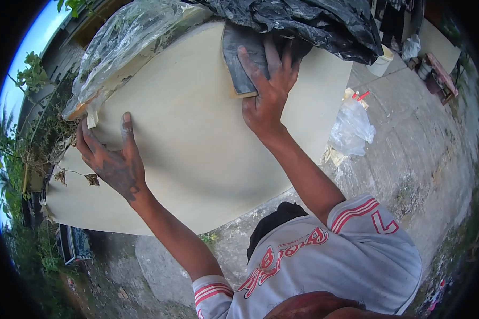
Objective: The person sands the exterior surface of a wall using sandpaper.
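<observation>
My right hand (271,85) presses a sanding block (245,58), faced with dark grey sandpaper over a yellowish edge, against a cream panel (207,138). Its fingers lie spread over the block, and grey dust coats them. My left hand (112,159), also dusty, rests near the panel's left edge with thumb and fingers apart and holds nothing. Beside its fingertips is a short strip of masking tape (92,118). Clear plastic sheeting (127,48) borders the panel at the upper left, and black plastic sheeting (303,24) lies along its top.
Dry twigs and leaves (61,175) hang close to my left hand. On the concrete ground (404,138) to the right lies a clear plastic bag (352,127). A white bucket (380,64) stands at the upper right. Green plants (33,74) grow along the left side.
</observation>
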The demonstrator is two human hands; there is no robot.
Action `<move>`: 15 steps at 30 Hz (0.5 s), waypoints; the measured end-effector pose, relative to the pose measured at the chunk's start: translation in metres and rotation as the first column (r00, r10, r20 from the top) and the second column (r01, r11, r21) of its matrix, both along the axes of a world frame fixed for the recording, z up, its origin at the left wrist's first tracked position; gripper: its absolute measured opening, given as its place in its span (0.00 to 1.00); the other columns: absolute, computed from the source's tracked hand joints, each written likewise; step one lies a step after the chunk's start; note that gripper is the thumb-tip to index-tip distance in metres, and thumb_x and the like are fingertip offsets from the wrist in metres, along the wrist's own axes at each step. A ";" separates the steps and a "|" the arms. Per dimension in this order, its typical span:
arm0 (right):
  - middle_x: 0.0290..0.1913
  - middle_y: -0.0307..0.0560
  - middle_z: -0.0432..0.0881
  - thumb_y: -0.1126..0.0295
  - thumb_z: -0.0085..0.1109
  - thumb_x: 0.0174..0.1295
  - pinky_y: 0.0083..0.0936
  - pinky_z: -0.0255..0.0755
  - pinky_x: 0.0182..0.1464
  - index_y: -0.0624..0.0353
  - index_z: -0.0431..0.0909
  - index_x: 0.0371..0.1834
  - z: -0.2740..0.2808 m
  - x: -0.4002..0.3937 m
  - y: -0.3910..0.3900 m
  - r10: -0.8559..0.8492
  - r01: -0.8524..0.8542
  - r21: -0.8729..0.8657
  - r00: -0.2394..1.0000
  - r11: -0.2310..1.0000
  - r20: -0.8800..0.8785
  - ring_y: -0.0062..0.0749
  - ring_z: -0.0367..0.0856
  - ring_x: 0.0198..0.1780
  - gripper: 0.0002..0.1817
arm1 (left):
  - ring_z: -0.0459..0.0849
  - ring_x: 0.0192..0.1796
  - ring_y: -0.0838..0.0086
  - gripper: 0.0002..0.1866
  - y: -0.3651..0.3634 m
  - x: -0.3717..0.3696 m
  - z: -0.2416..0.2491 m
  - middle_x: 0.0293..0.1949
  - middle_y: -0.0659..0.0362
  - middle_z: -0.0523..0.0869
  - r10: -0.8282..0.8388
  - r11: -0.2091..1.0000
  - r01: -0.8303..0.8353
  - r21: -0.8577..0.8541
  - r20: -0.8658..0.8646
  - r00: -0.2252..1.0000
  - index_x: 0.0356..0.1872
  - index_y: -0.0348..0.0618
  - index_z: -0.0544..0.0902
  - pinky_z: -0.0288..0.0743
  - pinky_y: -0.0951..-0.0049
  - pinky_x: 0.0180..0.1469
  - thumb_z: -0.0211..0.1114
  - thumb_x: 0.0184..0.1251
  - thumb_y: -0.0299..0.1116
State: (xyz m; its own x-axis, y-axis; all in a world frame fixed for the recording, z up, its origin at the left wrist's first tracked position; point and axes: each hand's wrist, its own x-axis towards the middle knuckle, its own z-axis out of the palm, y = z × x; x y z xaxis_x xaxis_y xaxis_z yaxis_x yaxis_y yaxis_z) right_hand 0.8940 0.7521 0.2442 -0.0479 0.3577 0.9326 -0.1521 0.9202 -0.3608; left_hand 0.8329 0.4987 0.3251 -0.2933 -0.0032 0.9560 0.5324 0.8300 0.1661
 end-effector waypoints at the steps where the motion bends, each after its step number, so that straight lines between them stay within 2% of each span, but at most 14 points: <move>1: 0.81 0.47 0.65 0.82 0.68 0.41 0.70 0.34 0.79 0.33 0.82 0.68 0.000 0.000 -0.010 0.054 -0.056 0.039 0.997 0.998 0.048 0.67 0.50 0.84 0.45 | 0.74 0.70 0.48 0.40 0.000 -0.001 0.000 0.68 0.47 0.75 -0.009 1.000 0.009 0.005 -0.013 1.000 0.69 0.41 0.76 0.70 0.46 0.71 0.79 0.61 0.52; 2: 0.82 0.47 0.64 0.82 0.68 0.41 0.70 0.33 0.80 0.32 0.82 0.68 -0.001 0.003 -0.017 0.106 -0.114 0.075 0.989 0.991 0.099 0.65 0.50 0.84 0.45 | 0.74 0.70 0.48 0.40 0.000 0.000 0.000 0.68 0.47 0.75 -0.021 1.000 0.021 -0.001 -0.013 1.000 0.69 0.41 0.76 0.70 0.46 0.71 0.79 0.61 0.52; 3: 0.82 0.47 0.64 0.82 0.68 0.41 0.70 0.33 0.80 0.32 0.82 0.68 -0.013 0.005 -0.024 0.094 -0.102 0.071 0.991 0.992 0.097 0.65 0.50 0.84 0.45 | 0.74 0.70 0.48 0.40 0.000 0.001 0.001 0.68 0.47 0.75 -0.012 1.000 0.012 -0.005 -0.002 1.000 0.69 0.41 0.75 0.70 0.46 0.71 0.79 0.61 0.52; 5: 0.83 0.46 0.63 0.82 0.68 0.41 0.70 0.34 0.80 0.29 0.81 0.69 -0.057 0.003 -0.035 0.121 -0.187 0.228 0.954 0.956 0.275 0.62 0.49 0.85 0.46 | 0.74 0.70 0.48 0.40 0.001 0.003 0.001 0.68 0.47 0.74 -0.009 1.000 0.009 -0.005 0.006 1.000 0.69 0.41 0.75 0.71 0.46 0.70 0.79 0.61 0.51; 7: 0.83 0.46 0.62 0.82 0.67 0.41 0.70 0.33 0.80 0.28 0.81 0.69 -0.097 0.006 -0.026 0.074 -0.151 0.256 0.955 0.955 0.286 0.61 0.49 0.85 0.46 | 0.74 0.70 0.48 0.40 0.001 0.003 0.001 0.69 0.46 0.74 0.000 1.000 0.000 0.006 0.017 1.000 0.69 0.41 0.75 0.72 0.45 0.70 0.79 0.61 0.52; 9: 0.84 0.46 0.62 0.82 0.67 0.42 0.70 0.33 0.80 0.28 0.80 0.70 -0.095 0.010 -0.011 0.035 -0.125 0.294 0.955 0.947 0.294 0.59 0.49 0.86 0.47 | 0.74 0.70 0.50 0.41 -0.001 0.004 0.002 0.69 0.46 0.74 0.007 1.000 -0.007 -0.002 0.011 1.000 0.70 0.40 0.75 0.73 0.49 0.68 0.79 0.61 0.52; 11: 0.83 0.46 0.62 0.83 0.66 0.41 0.70 0.32 0.80 0.30 0.80 0.70 -0.084 0.011 0.006 0.034 -0.054 0.119 0.987 0.991 0.159 0.61 0.49 0.85 0.47 | 0.74 0.71 0.52 0.42 -0.003 0.002 0.002 0.70 0.47 0.74 0.007 1.000 -0.007 -0.023 0.017 1.000 0.71 0.39 0.75 0.74 0.52 0.67 0.79 0.62 0.51; 12: 0.83 0.46 0.62 0.83 0.66 0.41 0.70 0.32 0.80 0.30 0.80 0.70 -0.066 0.012 0.012 0.029 -0.048 0.117 0.986 0.992 0.165 0.61 0.49 0.85 0.47 | 0.75 0.70 0.54 0.42 -0.004 0.001 0.002 0.69 0.47 0.74 -0.021 1.000 0.021 -0.013 0.021 1.000 0.71 0.39 0.74 0.74 0.54 0.65 0.80 0.62 0.51; 13: 0.83 0.47 0.62 0.83 0.66 0.40 0.70 0.32 0.80 0.30 0.80 0.70 -0.041 0.010 0.016 0.036 -0.040 0.042 0.995 0.998 0.095 0.62 0.49 0.85 0.47 | 0.75 0.69 0.55 0.42 -0.004 0.000 0.001 0.69 0.47 0.74 -0.050 0.999 0.050 -0.007 0.027 0.998 0.72 0.39 0.74 0.75 0.55 0.62 0.80 0.61 0.52; 14: 0.83 0.47 0.62 0.83 0.65 0.40 0.70 0.31 0.80 0.31 0.80 0.70 -0.026 0.010 0.015 0.036 -0.035 -0.033 0.999 0.999 0.022 0.63 0.49 0.85 0.48 | 0.75 0.69 0.55 0.42 -0.003 0.002 0.001 0.69 0.47 0.74 -0.058 0.998 0.058 -0.013 0.032 0.998 0.72 0.39 0.74 0.75 0.55 0.62 0.80 0.61 0.52; 15: 0.83 0.47 0.62 0.83 0.65 0.40 0.70 0.31 0.80 0.31 0.80 0.70 -0.019 0.009 0.009 0.026 -0.025 -0.039 0.999 0.999 0.021 0.63 0.49 0.85 0.48 | 0.74 0.71 0.52 0.42 -0.002 0.003 0.002 0.70 0.46 0.73 -0.084 0.996 0.083 0.024 0.060 0.995 0.71 0.40 0.75 0.73 0.51 0.67 0.81 0.60 0.50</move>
